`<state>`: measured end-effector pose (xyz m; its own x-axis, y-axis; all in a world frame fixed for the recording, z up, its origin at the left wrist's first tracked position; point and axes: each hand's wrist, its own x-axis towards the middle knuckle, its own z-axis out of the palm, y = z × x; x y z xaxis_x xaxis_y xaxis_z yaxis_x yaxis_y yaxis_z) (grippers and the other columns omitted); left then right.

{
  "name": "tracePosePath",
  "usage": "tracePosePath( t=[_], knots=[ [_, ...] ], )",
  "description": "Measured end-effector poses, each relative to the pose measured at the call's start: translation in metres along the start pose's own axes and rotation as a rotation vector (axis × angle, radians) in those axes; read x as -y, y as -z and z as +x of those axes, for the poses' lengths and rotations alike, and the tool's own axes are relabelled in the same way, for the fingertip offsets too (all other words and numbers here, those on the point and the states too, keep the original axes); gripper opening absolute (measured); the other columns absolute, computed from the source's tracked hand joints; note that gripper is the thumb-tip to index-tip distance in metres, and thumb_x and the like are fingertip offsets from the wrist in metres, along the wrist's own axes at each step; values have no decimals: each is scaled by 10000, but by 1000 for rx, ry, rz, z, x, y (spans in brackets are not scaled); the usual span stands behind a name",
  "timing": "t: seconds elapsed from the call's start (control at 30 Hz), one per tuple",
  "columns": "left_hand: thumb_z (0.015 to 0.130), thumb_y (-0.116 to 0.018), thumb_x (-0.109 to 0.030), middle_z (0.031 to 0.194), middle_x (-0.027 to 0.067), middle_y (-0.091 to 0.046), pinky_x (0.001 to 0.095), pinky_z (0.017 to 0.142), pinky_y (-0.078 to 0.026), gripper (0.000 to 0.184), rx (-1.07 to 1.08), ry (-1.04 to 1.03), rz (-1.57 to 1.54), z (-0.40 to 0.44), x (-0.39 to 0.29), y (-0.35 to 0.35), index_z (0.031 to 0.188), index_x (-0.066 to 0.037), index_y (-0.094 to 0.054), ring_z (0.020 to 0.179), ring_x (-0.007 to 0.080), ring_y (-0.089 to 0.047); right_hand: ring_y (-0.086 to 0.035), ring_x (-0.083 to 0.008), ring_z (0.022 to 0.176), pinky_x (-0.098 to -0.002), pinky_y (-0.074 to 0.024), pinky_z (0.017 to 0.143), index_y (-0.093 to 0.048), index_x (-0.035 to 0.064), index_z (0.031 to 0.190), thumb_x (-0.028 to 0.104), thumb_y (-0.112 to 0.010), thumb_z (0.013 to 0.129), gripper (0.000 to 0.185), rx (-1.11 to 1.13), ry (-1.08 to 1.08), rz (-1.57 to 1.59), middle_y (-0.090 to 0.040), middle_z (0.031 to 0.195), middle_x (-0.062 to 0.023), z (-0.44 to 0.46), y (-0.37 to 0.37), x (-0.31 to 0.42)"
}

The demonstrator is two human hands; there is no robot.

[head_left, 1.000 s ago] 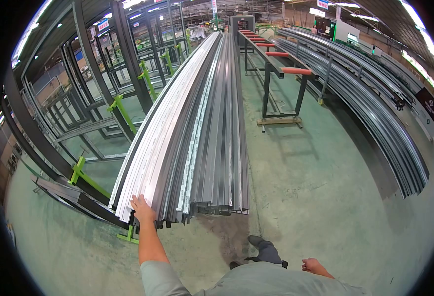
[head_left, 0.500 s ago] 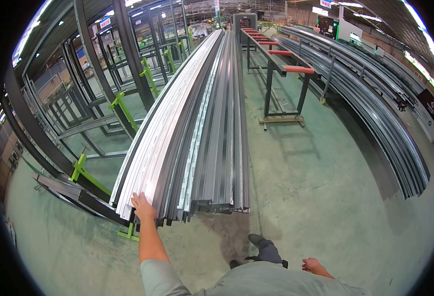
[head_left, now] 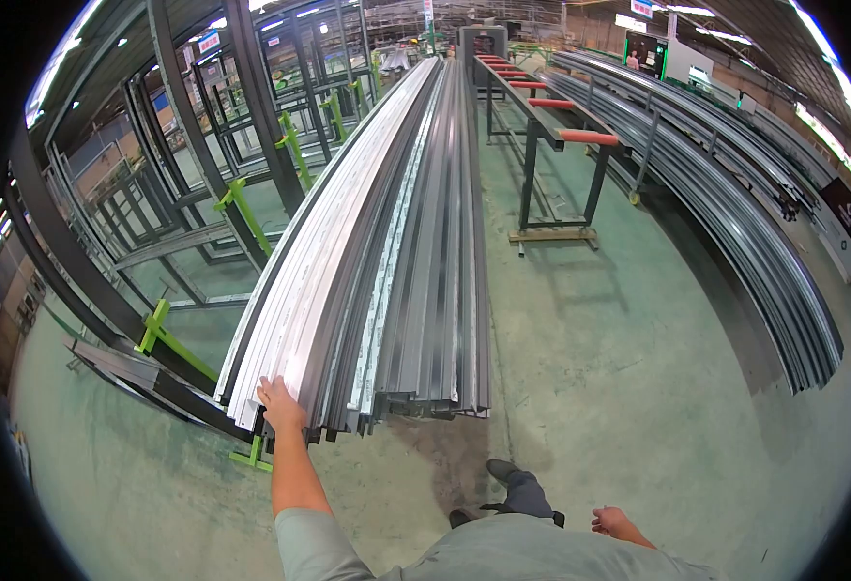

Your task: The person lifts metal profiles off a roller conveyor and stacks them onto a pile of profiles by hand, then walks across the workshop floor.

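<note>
My left hand (head_left: 283, 405) lies on the near end of the white metal profiles (head_left: 295, 334), at the left side of a long stack. Its fingers are stretched out over the top surface, touching it. Right of the white ones run dark grey profiles (head_left: 432, 339), with a strip of pale, printed film (head_left: 379, 324) between them. Their near ends are uneven. Down by my right side hangs my right hand (head_left: 611, 522), away from the stack. Its fingers are loosely curled in, and no object shows in them.
A roller stand with red rollers (head_left: 588, 137) stands right of the stack. Further right, long grey profiles (head_left: 735, 232) lie on a rack. Dark upright frames (head_left: 261, 107) with green brackets (head_left: 162, 334) line the left. My shoe (head_left: 502, 471) is on the green floor (head_left: 619, 416).
</note>
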<state>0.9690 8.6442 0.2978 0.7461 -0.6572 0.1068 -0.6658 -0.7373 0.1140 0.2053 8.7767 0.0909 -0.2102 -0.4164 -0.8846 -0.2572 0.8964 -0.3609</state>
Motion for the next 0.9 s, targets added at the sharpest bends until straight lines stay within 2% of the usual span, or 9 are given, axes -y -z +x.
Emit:
tracePosePath(
  t=[0.33,0.4,0.5,0.57,0.6,0.7,0.8,0.87,0.9],
  knots=[
    [763,-602,-17,1510,122,-174,547,952,-422,633,-15,1,-35,0,1,1,1336,-165,-379,1395,340,-173,-652,-273,710,-367,-532,516,-525,-34,1077,248,-556,881,345,19,31,-5,-632,971,-195,-12,1,8],
    [777,-593,-33,1512,123,-176,554,950,-419,618,-11,6,-37,3,5,-3,1339,-174,-378,1398,341,-169,-650,-277,706,-371,-528,506,-523,-34,1074,236,-558,880,334,121,255,-292,-630,968,-199,9,10,-10],
    [780,-596,-44,1515,122,-175,564,947,-413,618,-7,16,-49,1,3,2,1341,-181,-377,1401,344,-163,-657,-258,777,-365,-520,588,-558,-16,1070,245,-559,883,321,95,307,-404,-651,965,-179,-7,11,1],
    [777,-603,-50,1516,121,-175,571,945,-410,623,-9,13,-51,0,2,4,1343,-182,-378,1402,345,-161,-672,-218,915,-353,-516,780,-610,19,1100,297,-568,887,353,-77,6,-203,-693,980,-132,-58,-11,40],
    [776,-607,-54,1516,120,-175,574,945,-409,625,-11,9,-50,-1,2,4,1344,-182,-378,1403,345,-160,-670,-229,902,-347,-511,796,-602,-14,1117,311,-563,883,403,-39,155,-497,-686,999,-150,-35,-1,30],
    [762,-633,-77,1521,113,-165,570,946,-408,653,-33,13,-32,5,13,-10,1352,-183,-373,1404,341,-155,-665,-215,801,-332,-521,732,-620,-36,1062,262,-585,872,356,-2,275,-634,-687,940,-142,-17,9,27],
    [755,-641,-83,1521,112,-163,567,949,-407,670,-21,9,-35,6,6,-9,1359,-183,-368,1403,338,-154,-639,-218,699,-322,-507,512,-591,-23,990,164,-604,852,233,239,178,89,-649,866,-124,34,11,21],
    [751,-643,-82,1519,113,-164,566,951,-407,678,1,26,-36,4,4,-3,1362,-184,-366,1402,337,-157,-620,-179,676,-290,-501,568,-625,-11,958,137,-641,824,201,134,394,-18,-648,818,-84,-61,-14,96],
    [749,-645,-81,1519,113,-165,566,952,-406,681,0,21,-34,2,4,-1,1361,-184,-366,1401,336,-158,-614,-167,688,-293,-497,603,-642,-8,934,122,-636,823,171,192,481,-32,-649,811,-77,-92,-21,126]
  ],
)
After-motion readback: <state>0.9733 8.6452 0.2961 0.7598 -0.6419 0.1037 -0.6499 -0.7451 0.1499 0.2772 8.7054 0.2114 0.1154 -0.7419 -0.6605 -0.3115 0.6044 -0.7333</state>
